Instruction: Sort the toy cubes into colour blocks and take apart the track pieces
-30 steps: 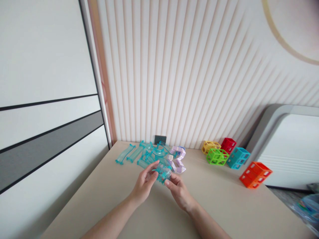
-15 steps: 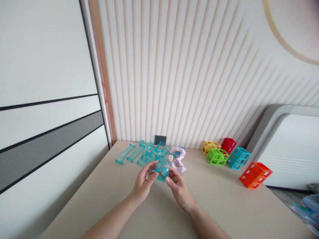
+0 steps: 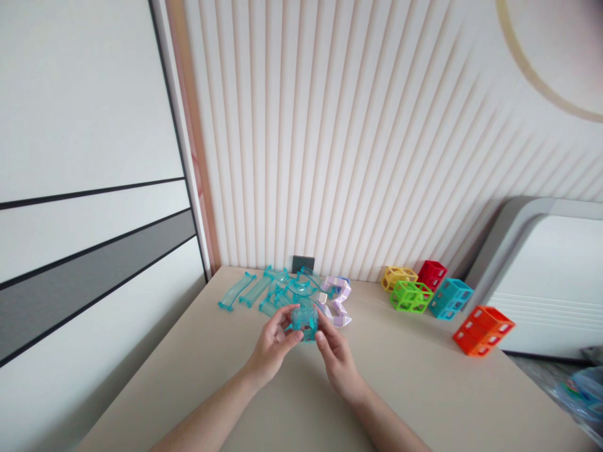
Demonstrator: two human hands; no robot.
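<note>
1. Holding the small teal piece (image 3: 305, 319), both hands are working together in the middle, over the near side of the worktop (image 3: 301, 402).
2. The left hand (image 3: 271, 342) is gripping the piece on its left side, with its thumb low in front and its fingers curling around the back.
3. The right hand (image 3: 336, 353) is gripping the other side, with its thumb pointing up by the lower corner.
4. The piece is see-through, so light is shining on its top. Small parts are showing inside it, but they are too tiny to tell.
5. Behind the hands, more see-through teal tracks (image 3: 254, 292) are lying in a pile. Two long ones are resting on the left of it.
6. A lilac toy (image 3: 345, 290) is bending about just right of the pile. Something blue is peeking out behind it.
7. Far to the right, a yellow box (image 3: 399, 270), a green box (image 3: 407, 294), a red box (image 3: 434, 272) and a blue box (image 3: 450, 298) are standing close together.
8. An orange box (image 3: 483, 331) is standing nearer, by the right edge.
9. A black socket (image 3: 303, 263) is sitting low on the striped wall (image 3: 282, 125), behind the pile.
</note>
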